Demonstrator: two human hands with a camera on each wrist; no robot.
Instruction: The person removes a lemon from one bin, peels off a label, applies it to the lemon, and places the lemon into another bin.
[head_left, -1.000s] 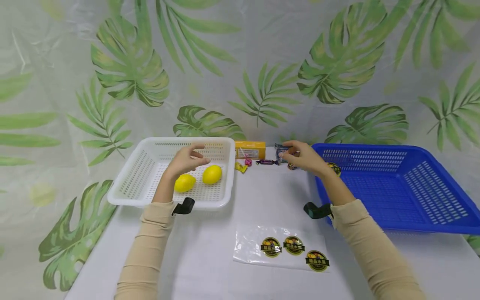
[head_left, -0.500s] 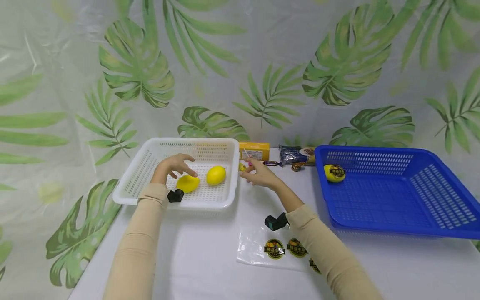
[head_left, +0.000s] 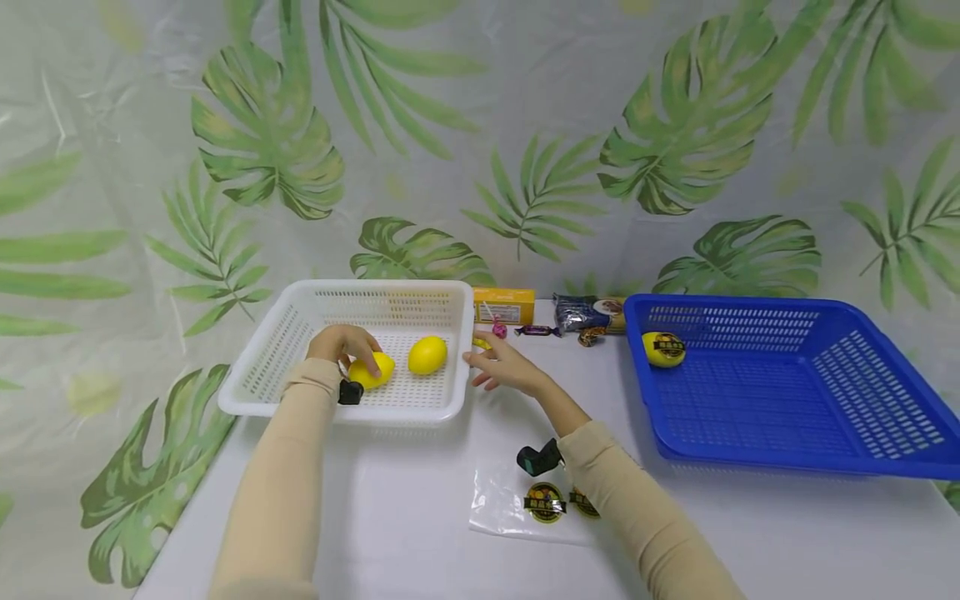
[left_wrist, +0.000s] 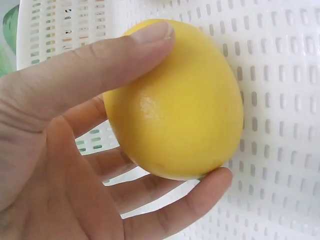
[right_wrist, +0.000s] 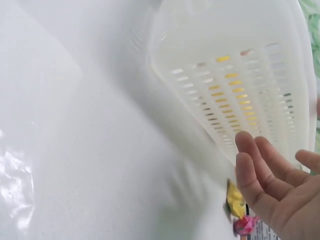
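Inside the white basket (head_left: 247, 385), my left hand (head_left: 339, 342) holds a yellow lemon (head_left: 375, 367). The left wrist view shows the thumb across the top of this lemon (left_wrist: 185, 110) and fingers curled beneath it. A second lemon (head_left: 427, 356) lies to its right in the same basket. Just outside the basket's right wall is my right hand (head_left: 506, 364), fingers loosely bent and holding nothing. Seen from the right wrist, its fingertips are close to the slotted wall (right_wrist: 200, 50); whether they touch it I cannot tell.
A blue basket (head_left: 750, 458) at the right contains a labelled lemon (head_left: 665, 350). Along the back are an orange box (head_left: 504, 306), a pink lollipop (head_left: 498, 329), a purple-wrapped candy (head_left: 537, 331) and a dark packet (head_left: 577, 312). A clear labelled bag (head_left: 498, 512) lies in front, partly under the right forearm.
My right hand has moved left from near the blue basket to the white basket's right side. My left hand has lowered onto the left lemon and taken hold of it.
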